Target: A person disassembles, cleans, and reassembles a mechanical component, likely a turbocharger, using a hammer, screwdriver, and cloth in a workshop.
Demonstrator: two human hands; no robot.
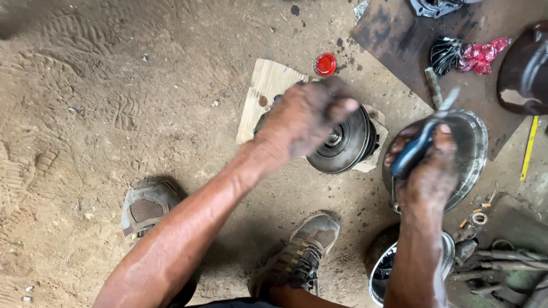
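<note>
- Left hand (305, 117) at frame centre, curled into a loose fist over the pulley (342, 142); blurred, so cannot tell whether clamped on anything or merely resting on the rim.
- Pulley: dark round metal disc, tilted on edge, hub facing 5 o'clock, sitting on a cardboard scrap (265, 91); just at 4 o'clock of the left hand, partly hidden under it.
- Right hand (428, 171) at 3 o'clock of the pulley, fingers closed tight around a blue-handled tool (415, 149); metal shaft of the tool poking out toward 1 o'clock.
- Right hand held over a shiny round cover (471, 142), lying just beside the pulley at its 3 o'clock; touching or apart, cannot tell.
- Red cap (326, 64) on the dirt at 12 o'clock of the left hand, just off the top edge of the cardboard scrap.
- Dark stained board (399, 40) at 1 o'clock, carrying a black finned part (445, 55) with a red rag (482, 55) touching it on the right side.
- Yellow strip (529, 148) at 3 o'clock of the cover, lying nearly upright in the frame.
- Small rings and bits (476, 218) at 5 o'clock of the cover, near a heap of grey metal parts (508, 262) in the lower right corner.
- Second round shiny part (382, 274) under the right forearm at 5 o'clock of frame centre.
- Two grey shoes (145, 208) on sandy ground, at 7 and 6 o'clock below the left forearm.
</note>
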